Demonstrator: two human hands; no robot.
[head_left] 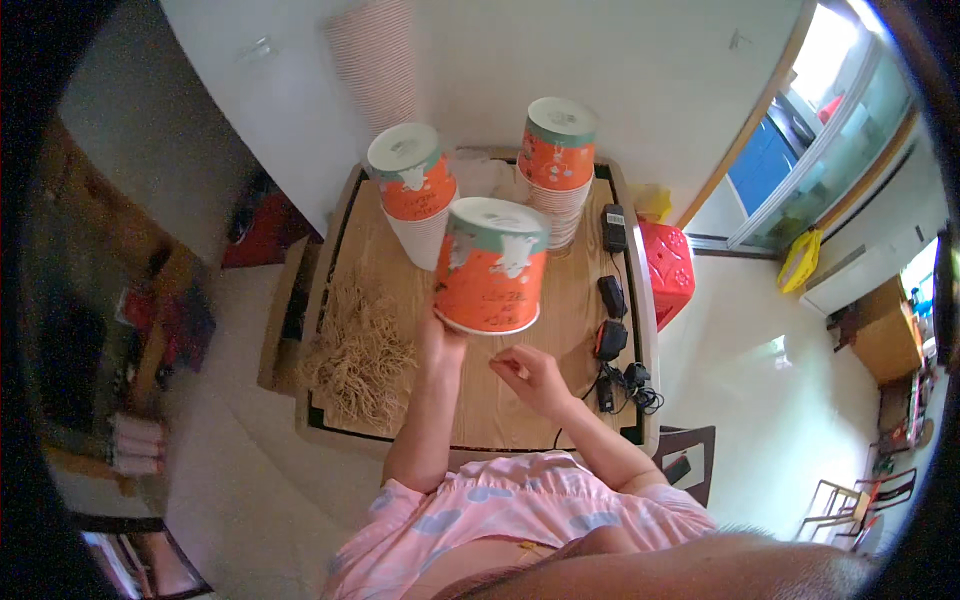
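— Where is the orange paper cup (pixel 492 265) relative to the hands?

— The left hand (pixel 441 342) grips it from below, fingers closed on the lower rim, and holds it raised above the wooden surface (pixel 520 400). The cup sits directly over that hand, its long axis tilted a little off upright, the wide mouth low and the closed base facing up toward the camera.

— And the right hand (pixel 530 375)?

— It hovers just right of and below the cup, apart from it, fingers loosely curled as if pinching something small; what it holds, if anything, cannot be told. The left hand is plainly the nearer one, being already on the cup.

— What surrounds the cup?

— Behind it to the left stands one stack of cups (pixel 415 195), behind it to the right another stack (pixel 556 170). To the cup's lower left lies a heap of tan rubber bands (pixel 358 355). To its right, along the surface's edge, lie black chargers and cables (pixel 612 340).

— Anything in the way?

— Between the cup and the right hand the wood is bare; the two stacks crowd only the far side.
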